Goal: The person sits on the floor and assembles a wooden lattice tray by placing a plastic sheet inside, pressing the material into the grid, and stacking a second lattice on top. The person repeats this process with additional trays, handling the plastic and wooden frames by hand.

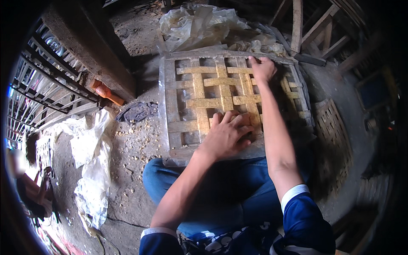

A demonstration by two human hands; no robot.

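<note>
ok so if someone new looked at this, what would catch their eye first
Probably the woven lattice panel with yellowish strips, front and centre, the left hand on its near part and the right hand at its far edge. Next come the crumpled clear plastic sheeting just beyond it and the bright orange object by the post, upper left.

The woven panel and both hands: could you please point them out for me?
Woven panel (225, 91): head view, middle strip.
Left hand (226, 135): head view, its back.
Right hand (264, 70): head view, its back.
</note>
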